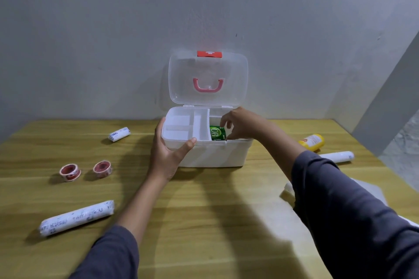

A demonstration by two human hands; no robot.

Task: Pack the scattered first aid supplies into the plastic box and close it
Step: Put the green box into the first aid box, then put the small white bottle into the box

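Note:
A white plastic first aid box point(217, 154) stands on the wooden table, its clear lid point(207, 78) up against the wall. A white divided tray point(186, 128) fills its left part. My left hand point(169, 154) grips the box's front left corner. My right hand point(240, 123) reaches into the right part, fingers on a green packet point(217, 132) inside. Loose on the table: a long bandage roll point(77, 217), two red tape rolls point(69, 172) point(102, 169), a small bandage roll point(119, 134), a yellow bottle point(312, 142), another white roll point(337, 157).
A white packet point(289, 189) lies at the right, mostly hidden under my right sleeve. The grey wall stands right behind the box. The table's right edge runs near the yellow bottle, with a wall corner beyond it.

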